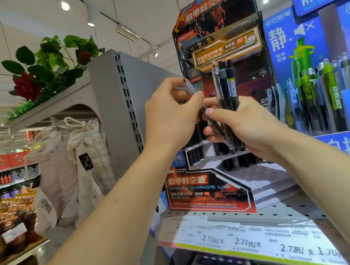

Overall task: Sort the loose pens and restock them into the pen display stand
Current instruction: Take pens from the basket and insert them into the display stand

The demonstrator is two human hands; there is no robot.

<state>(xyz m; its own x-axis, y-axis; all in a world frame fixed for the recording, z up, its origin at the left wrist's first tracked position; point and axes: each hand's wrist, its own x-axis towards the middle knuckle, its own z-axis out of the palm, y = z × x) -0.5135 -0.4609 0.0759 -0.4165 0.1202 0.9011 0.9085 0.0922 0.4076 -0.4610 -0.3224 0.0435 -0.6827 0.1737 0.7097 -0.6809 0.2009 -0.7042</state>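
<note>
A black-and-orange cardboard pen display stand point(210, 191) sits on the perforated shelf, with dark pens standing in its stepped tiers point(197, 154). My right hand point(249, 127) grips a bundle of several black pens point(227, 85) upright in front of the stand. My left hand point(171, 115) pinches a single clear-barrelled pen point(193, 93), tilted, its lower end reaching down beside the bundle. Both hands are raised at about the stand's middle height and nearly touch.
A blue display with green and black pens point(325, 99) stands right of the stand. The shelf edge point(250, 240) carries price labels. A grey shelf end panel point(117, 108) rises on the left, with cloth bags point(74, 167) hanging beyond it and bottles on far shelves.
</note>
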